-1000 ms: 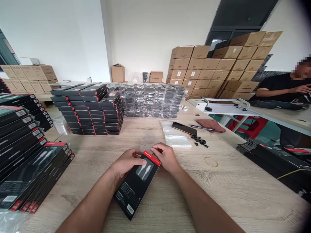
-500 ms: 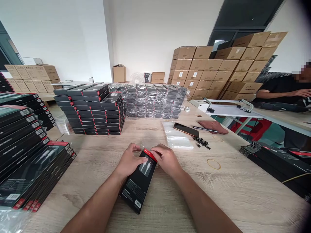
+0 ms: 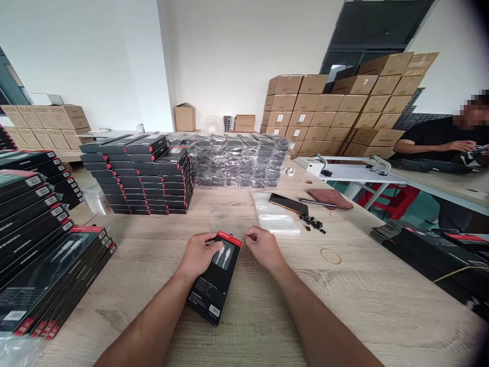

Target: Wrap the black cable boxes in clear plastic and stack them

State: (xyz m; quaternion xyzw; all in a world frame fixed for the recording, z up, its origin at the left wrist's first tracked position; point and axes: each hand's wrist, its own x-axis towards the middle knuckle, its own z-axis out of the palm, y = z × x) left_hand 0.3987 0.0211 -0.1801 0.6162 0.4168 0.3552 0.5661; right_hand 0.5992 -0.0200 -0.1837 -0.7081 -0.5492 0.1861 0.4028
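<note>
A flat black cable box (image 3: 209,288) with a red top edge and a picture of white cable plugs stands tilted over the table, its lower end toward me. My left hand (image 3: 199,255) grips it by the upper left side, thumb across the front. Just off the box's upper right corner is my right hand (image 3: 263,247), thumb and forefinger pinched together. Whatever it may hold is too small to make out. A clear plastic bag (image 3: 229,218) lies faintly visible behind the box.
Clear bags (image 3: 275,219), a phone (image 3: 288,204), small black clips (image 3: 314,223) and a rubber band (image 3: 330,256) lie to the right. Box stacks (image 3: 141,178) stand at the left and back, wrapped boxes (image 3: 237,160) beyond. A co-worker (image 3: 439,132) sits at far right.
My right hand has come off the box's red top edge and moved slightly right, fingers now pinched. The box has shifted a little left and upward in my left hand.
</note>
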